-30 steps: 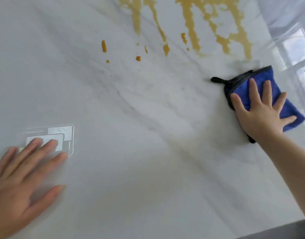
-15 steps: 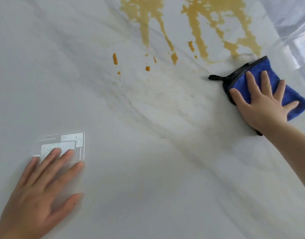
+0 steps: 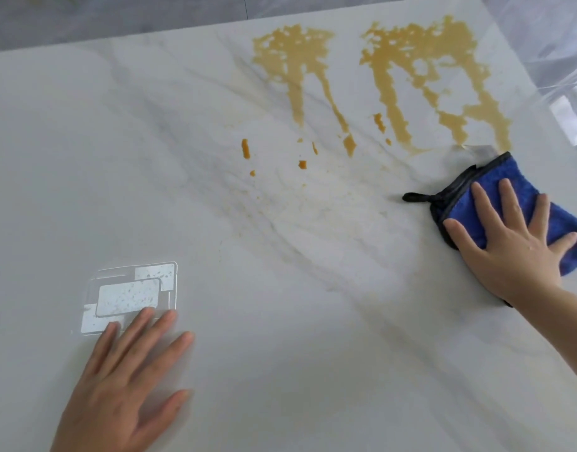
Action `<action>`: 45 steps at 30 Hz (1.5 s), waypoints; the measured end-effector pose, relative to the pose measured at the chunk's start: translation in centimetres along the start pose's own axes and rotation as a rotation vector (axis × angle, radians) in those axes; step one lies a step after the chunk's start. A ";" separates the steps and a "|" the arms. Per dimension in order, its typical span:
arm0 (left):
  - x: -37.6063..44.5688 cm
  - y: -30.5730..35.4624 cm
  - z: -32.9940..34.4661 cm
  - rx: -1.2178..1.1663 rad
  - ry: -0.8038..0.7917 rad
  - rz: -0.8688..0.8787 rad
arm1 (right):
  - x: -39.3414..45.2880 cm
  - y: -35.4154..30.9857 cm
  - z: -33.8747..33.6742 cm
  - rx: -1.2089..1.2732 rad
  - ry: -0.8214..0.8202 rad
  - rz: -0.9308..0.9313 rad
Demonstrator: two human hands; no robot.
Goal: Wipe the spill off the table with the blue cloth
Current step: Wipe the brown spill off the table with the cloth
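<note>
Marble-patterned white table fills nearly the whole view, veined in faint grey; an orange-yellow spill is spread across its far half in two ragged patches with streaks running toward the viewer, and small orange crumbs are scattered below them; a pale yellowish smear is seen nearer the middle. The blue cloth, edged in black, is pressed flat on the table at the right under the right hand, fingers straight and spread. The left hand is laid flat on the near left, fingers extended, holding nothing; a bright window reflection lies just beyond its fingertips. Grey floor is visible past the far edge.
</note>
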State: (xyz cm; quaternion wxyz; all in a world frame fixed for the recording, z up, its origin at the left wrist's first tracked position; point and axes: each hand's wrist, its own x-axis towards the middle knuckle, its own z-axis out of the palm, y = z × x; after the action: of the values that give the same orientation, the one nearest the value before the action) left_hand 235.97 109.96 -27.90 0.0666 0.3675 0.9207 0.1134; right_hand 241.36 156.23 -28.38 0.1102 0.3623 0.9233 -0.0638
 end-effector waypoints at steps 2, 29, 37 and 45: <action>0.1 0.1 -0.2 -0.005 0.004 0.003 | 0.0 -0.1 -0.1 0.000 -0.006 -0.004; 23.5 -4.5 -1.1 0.039 0.061 -0.428 | -0.6 -1.8 -1.6 -0.116 -0.115 -0.266; 23.5 -4.3 -1.4 0.027 0.050 -0.403 | -3.0 -8.1 -0.6 -0.148 -0.040 -0.553; 23.6 -4.3 -1.4 0.052 0.028 -0.394 | -1.6 -19.1 0.1 -0.158 0.002 -0.803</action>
State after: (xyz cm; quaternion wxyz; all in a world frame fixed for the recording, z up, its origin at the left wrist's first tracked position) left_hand 215.86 123.04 -28.53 0.0651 0.1802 0.9782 0.0795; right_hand 229.48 141.20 -27.31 0.1034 -0.0363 0.9935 -0.0303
